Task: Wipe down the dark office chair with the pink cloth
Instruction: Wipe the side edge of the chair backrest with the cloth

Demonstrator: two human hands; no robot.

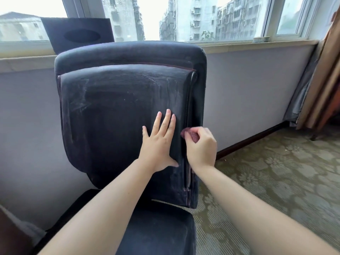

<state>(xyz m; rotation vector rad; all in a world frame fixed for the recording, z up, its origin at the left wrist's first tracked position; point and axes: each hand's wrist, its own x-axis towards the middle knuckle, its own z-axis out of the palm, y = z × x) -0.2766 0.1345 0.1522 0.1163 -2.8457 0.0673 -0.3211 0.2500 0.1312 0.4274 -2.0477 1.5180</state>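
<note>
The dark office chair [117,111] stands in front of me, its dusty backrest facing the camera with pale smear marks across the upper part. My left hand [160,144] lies flat on the right half of the backrest, fingers straight and pressing the leather. My right hand [200,146] grips the bunched pink cloth [191,134] and holds it against the seam along the backrest's right edge. Only a small wad of the cloth shows above my fingers. The chair's seat [158,227] lies below, partly hidden by my forearms.
A grey wall [248,92] under a window sill [257,45] runs close behind the chair. A dark board [79,34] leans on the sill at the left. Curtains [320,85] hang at the right. Patterned carpet [276,181] spreads to the right of the chair.
</note>
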